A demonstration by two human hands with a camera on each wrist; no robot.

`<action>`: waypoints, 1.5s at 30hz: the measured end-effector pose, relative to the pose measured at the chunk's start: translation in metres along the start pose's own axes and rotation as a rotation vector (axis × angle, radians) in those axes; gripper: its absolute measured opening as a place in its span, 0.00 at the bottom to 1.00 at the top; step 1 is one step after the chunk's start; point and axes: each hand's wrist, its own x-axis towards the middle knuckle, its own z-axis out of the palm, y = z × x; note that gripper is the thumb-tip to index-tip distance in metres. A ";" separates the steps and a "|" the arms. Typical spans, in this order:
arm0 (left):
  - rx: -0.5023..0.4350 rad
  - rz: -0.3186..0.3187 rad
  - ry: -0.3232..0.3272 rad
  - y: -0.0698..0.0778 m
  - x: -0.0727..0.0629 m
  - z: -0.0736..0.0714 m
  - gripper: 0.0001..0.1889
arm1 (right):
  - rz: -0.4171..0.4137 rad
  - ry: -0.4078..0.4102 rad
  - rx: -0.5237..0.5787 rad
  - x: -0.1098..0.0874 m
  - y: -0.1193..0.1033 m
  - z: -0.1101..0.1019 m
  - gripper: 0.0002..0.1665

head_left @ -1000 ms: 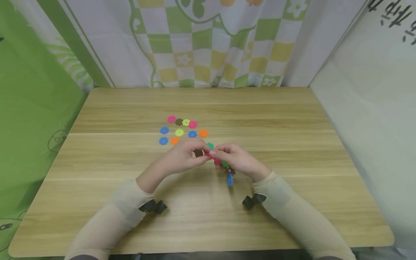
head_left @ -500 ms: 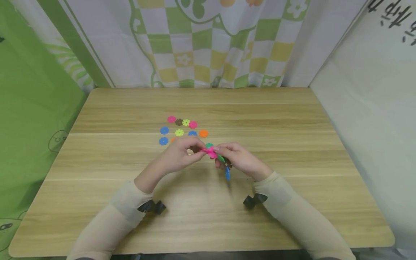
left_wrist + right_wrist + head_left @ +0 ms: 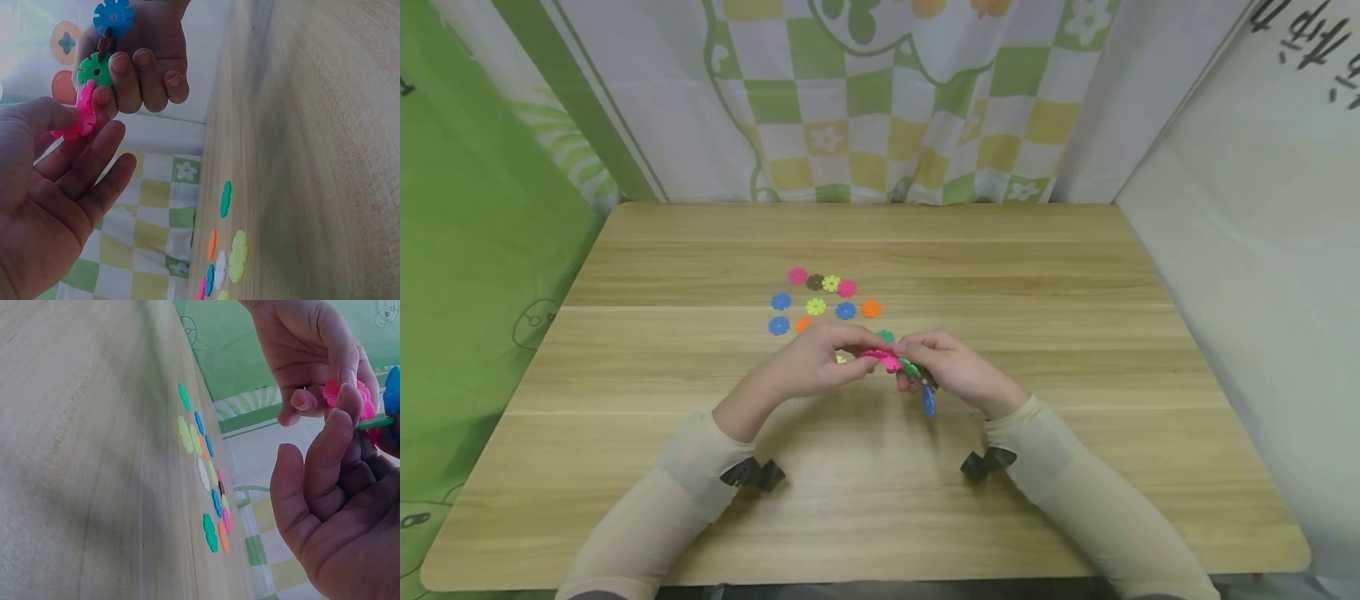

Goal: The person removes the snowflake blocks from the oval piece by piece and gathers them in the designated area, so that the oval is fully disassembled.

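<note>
Above the table's middle, both hands hold a short chain of notched plastic discs. My left hand [image 3: 808, 360] pinches its pink end [image 3: 80, 119] between thumb and forefinger, the other fingers loosely extended. Whether that end is one pink disc or two overlapping ones, I cannot tell. My right hand [image 3: 955, 371] grips the chain near the joint of pink and green, its fingers curled. Beyond the green disc [image 3: 95, 71] come a brown disc [image 3: 105, 45], seen edge-on, and a blue disc [image 3: 929, 402] hanging lowest. The right fingers partly cover the chain in the head view.
Several loose discs lie flat on the wooden table [image 3: 1037, 292] beyond the left hand, among them blue [image 3: 781, 301], orange [image 3: 871, 308] and pink [image 3: 797, 275] ones. A green disc [image 3: 885, 336] lies just behind the hands. A patterned curtain [image 3: 917, 108] hangs behind the table.
The chain has risen slightly and its pink end has turned, showing more of its face. My left fingers have shifted on the pink piece; the right hand has barely moved.
</note>
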 end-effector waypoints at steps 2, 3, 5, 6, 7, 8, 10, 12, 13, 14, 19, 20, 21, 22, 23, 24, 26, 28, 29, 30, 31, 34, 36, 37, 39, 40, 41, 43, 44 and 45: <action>-0.007 -0.014 -0.010 0.000 0.000 -0.001 0.11 | -0.003 -0.004 -0.001 0.000 0.000 0.000 0.24; -0.015 -0.021 -0.015 0.000 0.000 -0.001 0.11 | -0.005 -0.008 0.000 0.000 0.000 0.000 0.24; -0.033 -0.031 -0.021 -0.001 0.000 -0.001 0.12 | -0.007 -0.013 0.002 0.000 0.000 0.000 0.24; -0.040 -0.034 -0.023 -0.001 0.000 -0.001 0.12 | -0.007 -0.015 0.003 0.000 0.000 0.000 0.24; -0.047 -0.034 -0.025 -0.001 0.000 -0.002 0.12 | -0.006 -0.016 0.006 0.000 0.001 0.000 0.24; -0.055 -0.033 -0.026 -0.002 0.000 -0.001 0.12 | -0.006 -0.019 0.008 0.001 0.001 0.000 0.23; -0.064 -0.029 -0.029 -0.002 0.000 -0.001 0.12 | -0.003 -0.016 0.006 0.001 0.001 0.000 0.23; -0.070 -0.030 -0.034 -0.003 0.001 -0.001 0.12 | 0.000 -0.013 0.006 0.001 0.001 -0.001 0.23; -0.073 -0.031 -0.035 -0.003 0.001 -0.001 0.12 | 0.001 -0.012 0.004 0.001 0.001 -0.001 0.23; -0.075 -0.034 -0.037 -0.003 0.001 -0.002 0.11 | 0.003 -0.011 0.003 0.001 0.001 -0.001 0.23; -0.062 -0.037 -0.037 -0.002 0.002 -0.002 0.11 | 0.009 -0.014 -0.004 0.001 0.000 -0.001 0.23; -0.060 -0.037 -0.037 -0.002 0.002 -0.003 0.11 | 0.008 -0.014 -0.007 0.001 0.000 -0.002 0.23; -0.055 -0.034 -0.038 -0.002 0.002 -0.003 0.11 | 0.007 -0.014 -0.009 0.001 0.000 -0.002 0.23; -0.051 -0.033 -0.039 -0.002 0.002 -0.003 0.10 | 0.006 -0.012 -0.010 0.001 0.000 -0.002 0.23; -0.047 -0.033 -0.040 -0.002 0.002 -0.003 0.10 | 0.005 -0.010 -0.011 0.001 0.000 -0.002 0.23; -0.041 -0.032 -0.040 -0.002 0.002 -0.003 0.10 | 0.005 -0.008 -0.013 0.001 0.000 -0.002 0.23; -0.031 -0.035 -0.040 -0.003 0.003 -0.003 0.10 | 0.005 -0.006 -0.014 0.001 0.000 -0.003 0.24; -0.023 -0.039 -0.040 -0.002 0.003 -0.003 0.10 | 0.006 -0.006 -0.013 0.001 0.000 -0.003 0.23; -0.020 -0.042 -0.039 -0.002 0.003 -0.003 0.09 | 0.007 -0.005 -0.012 0.001 0.000 -0.003 0.23; -0.016 -0.045 -0.039 -0.002 0.003 -0.003 0.09 | 0.007 -0.006 -0.011 0.001 0.000 -0.003 0.23; -0.015 -0.049 -0.039 -0.002 0.003 -0.003 0.09 | 0.006 -0.006 -0.010 0.001 0.000 -0.002 0.23; -0.014 -0.052 -0.039 -0.001 0.003 -0.003 0.09 | 0.007 -0.004 -0.009 0.001 0.000 -0.002 0.23; -0.013 -0.049 -0.039 -0.001 0.003 -0.003 0.09 | 0.010 -0.002 -0.013 0.001 0.000 -0.002 0.24; -0.017 -0.046 -0.039 -0.001 0.003 -0.003 0.09 | 0.013 -0.001 -0.016 0.001 0.001 -0.002 0.24; -0.018 -0.050 -0.031 -0.001 0.003 -0.002 0.07 | 0.016 0.003 -0.019 0.001 0.002 -0.002 0.24; -0.017 -0.058 -0.024 -0.001 0.003 -0.002 0.06 | 0.016 0.004 -0.021 0.001 0.002 -0.002 0.24; -0.015 -0.068 -0.016 -0.001 0.002 -0.002 0.04 | 0.015 0.005 -0.021 0.001 0.002 -0.002 0.24; -0.006 -0.094 0.002 0.000 0.002 -0.002 0.03 | 0.011 0.006 -0.023 0.001 0.003 -0.002 0.24; 0.000 -0.109 0.012 0.000 0.001 -0.002 0.02 | 0.009 0.007 -0.024 0.001 0.002 -0.002 0.24; 0.007 -0.123 0.019 0.000 0.001 -0.002 0.02 | 0.008 0.009 -0.026 0.001 0.002 -0.003 0.24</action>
